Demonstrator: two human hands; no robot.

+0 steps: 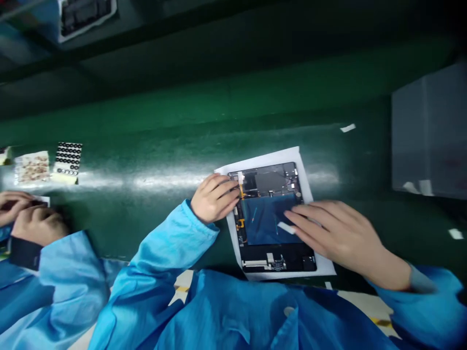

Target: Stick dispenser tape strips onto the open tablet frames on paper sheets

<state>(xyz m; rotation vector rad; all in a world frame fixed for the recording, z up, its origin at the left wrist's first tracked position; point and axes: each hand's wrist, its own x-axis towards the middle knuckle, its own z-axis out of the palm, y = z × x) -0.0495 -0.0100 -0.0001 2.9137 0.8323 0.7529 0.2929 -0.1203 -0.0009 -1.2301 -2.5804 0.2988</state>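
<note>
An opened tablet (pixel 272 177) lies on a white sheet (pixel 280 156), its inner parts facing up. A large blue panel (pixel 260 226) covers its middle, and orange flex cables (pixel 240 223) run along the left side. My left hand (pixel 216 198) grips the tablet's upper left edge, fingertips at a flex cable, thumb side partly hidden. Over the right side of the blue panel, my right hand (pixel 333 231) has its fingers drawn together with a small white strip (pixel 286 228) at the fingertips. Slight blur hides the exact pinch.
To the left, a co-worker's hands (pixel 36 223) work at the same green bench (pixel 164 160). Near them lie a sheet of black round pads (pixel 68 158) and a bag of small parts (pixel 32 167). A translucent bin (pixel 428 136) stands at right. White scraps (pixel 348 128) dot the bench.
</note>
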